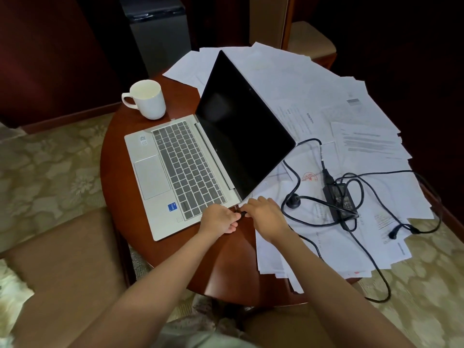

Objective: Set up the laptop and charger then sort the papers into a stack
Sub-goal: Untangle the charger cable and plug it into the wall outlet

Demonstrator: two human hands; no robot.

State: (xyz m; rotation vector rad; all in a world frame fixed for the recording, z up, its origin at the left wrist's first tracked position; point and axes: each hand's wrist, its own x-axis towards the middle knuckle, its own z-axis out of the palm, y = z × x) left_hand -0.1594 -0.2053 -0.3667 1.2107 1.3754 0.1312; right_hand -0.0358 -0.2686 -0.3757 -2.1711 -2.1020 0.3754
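A silver laptop [190,169] lies open on the round wooden table [226,262], its screen dark. The black charger brick [339,200] rests on scattered white papers [326,114] to the right, its cable [359,242] looping over them. My left hand [219,219] rests on the laptop's near right corner, fingers curled around its edge. My right hand [265,214] pinches the small black charger plug [242,214] at the laptop's right side port. The plug is mostly hidden by my fingers.
A white mug [148,99] stands on the table to the left of the laptop's screen. Brown upholstered chairs sit at the near left [65,270] and far right [310,38]. Part of the cable hangs over the table's right edge to the patterned carpet.
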